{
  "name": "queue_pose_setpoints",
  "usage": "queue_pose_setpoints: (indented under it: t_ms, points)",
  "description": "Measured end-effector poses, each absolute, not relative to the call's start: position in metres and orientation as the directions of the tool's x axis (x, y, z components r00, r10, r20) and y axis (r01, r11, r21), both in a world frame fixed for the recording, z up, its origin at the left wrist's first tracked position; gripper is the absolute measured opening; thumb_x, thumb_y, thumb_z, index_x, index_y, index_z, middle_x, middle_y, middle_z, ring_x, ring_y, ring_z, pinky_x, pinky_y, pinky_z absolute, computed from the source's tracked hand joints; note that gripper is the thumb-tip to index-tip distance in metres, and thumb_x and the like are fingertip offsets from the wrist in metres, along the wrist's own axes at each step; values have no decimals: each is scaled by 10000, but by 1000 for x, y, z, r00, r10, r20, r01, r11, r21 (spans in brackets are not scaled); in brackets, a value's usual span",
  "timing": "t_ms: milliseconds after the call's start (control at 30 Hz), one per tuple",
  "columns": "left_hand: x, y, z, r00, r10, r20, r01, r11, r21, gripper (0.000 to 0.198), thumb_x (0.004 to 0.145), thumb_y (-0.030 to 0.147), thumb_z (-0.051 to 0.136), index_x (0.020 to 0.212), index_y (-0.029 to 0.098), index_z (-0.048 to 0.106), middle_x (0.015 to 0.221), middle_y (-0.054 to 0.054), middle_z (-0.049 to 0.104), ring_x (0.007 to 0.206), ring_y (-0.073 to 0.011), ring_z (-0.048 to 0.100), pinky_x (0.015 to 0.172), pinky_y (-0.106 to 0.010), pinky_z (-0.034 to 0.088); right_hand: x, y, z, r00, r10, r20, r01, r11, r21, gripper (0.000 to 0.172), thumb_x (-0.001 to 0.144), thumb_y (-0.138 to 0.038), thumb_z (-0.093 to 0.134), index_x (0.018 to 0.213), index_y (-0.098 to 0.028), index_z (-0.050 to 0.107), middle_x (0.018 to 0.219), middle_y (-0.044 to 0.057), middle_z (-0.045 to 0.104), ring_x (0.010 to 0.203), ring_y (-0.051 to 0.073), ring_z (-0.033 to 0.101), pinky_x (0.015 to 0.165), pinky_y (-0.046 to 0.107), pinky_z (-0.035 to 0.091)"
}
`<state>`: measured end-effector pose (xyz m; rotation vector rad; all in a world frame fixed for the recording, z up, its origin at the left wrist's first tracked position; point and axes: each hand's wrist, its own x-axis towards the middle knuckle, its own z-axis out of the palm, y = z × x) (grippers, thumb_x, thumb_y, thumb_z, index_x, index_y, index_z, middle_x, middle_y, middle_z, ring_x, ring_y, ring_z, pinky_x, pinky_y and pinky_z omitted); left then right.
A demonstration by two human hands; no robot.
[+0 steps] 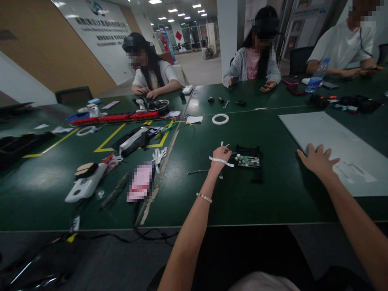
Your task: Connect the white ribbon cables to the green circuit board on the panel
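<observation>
My left hand (222, 155) has its fingers drawn together just left of a green circuit board (248, 161) in a black frame (258, 174). What the fingertips hold is too small to make out. A curled white strip (224, 144) shows at the fingers, and a strip of white tape (226, 162) lies across the wrist. Thin wires run from the circuit board toward this hand, and a dark cable (198, 171) lies beside it. My right hand (319, 160) is open, fingers spread, resting on the left edge of a large white board (321, 127).
A roll of white tape (220, 119) lies beyond my left hand. Leftward are a pink pouch-like thing (141, 182), a white device (85, 184) and red strips (115, 117). Several small black parts, a wrench (226, 104) and a bottle (317, 76) lie farther back. People sit opposite.
</observation>
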<state>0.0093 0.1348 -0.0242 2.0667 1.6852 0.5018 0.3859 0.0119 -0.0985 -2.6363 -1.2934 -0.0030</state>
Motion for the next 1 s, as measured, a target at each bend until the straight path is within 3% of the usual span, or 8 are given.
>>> queue_pose_setpoints:
  t_ms: [200,333,500,767,1000]
  points:
    - [25,153,-26,280,960,27,825,-255,505,207,848,310,579,933,162,697,973,-78,711,907,-193,660,805,-260,487,376,11,-103,578,794,189,816,-563,-129,709,916,-600,126,1421,-179,389,1455,212,256,1304,457,216,948,725,178]
    - [39,163,-26,327,944,37,833,-307,460,270,829,396,612,878,142,687,908,-101,702,847,-206,656,762,-281,490,373,12,-101,537,813,223,843,-526,-114,677,925,-556,156,1408,-165,424,1442,227,283,1278,470,256,918,731,215]
    - [47,162,-27,395,917,53,840,-383,385,171,841,287,597,894,146,679,863,-98,694,808,-188,652,732,-264,481,371,12,-98,462,847,261,886,-452,-102,649,940,-528,161,1429,-175,402,1447,218,291,1293,447,260,926,728,214]
    - [52,158,-18,447,895,14,863,-435,257,190,857,232,534,840,134,695,858,-145,693,872,-238,672,795,-302,487,365,9,-91,349,914,204,936,-349,-38,599,953,-501,177,1435,-218,392,1474,168,290,1304,408,276,942,694,267]
    - [43,149,0,440,893,91,865,-449,222,239,893,257,468,873,151,682,891,-129,696,871,-225,665,792,-291,473,348,2,-87,192,969,155,981,-190,-28,600,956,-507,178,1462,-233,345,1489,133,292,1334,379,265,984,660,272]
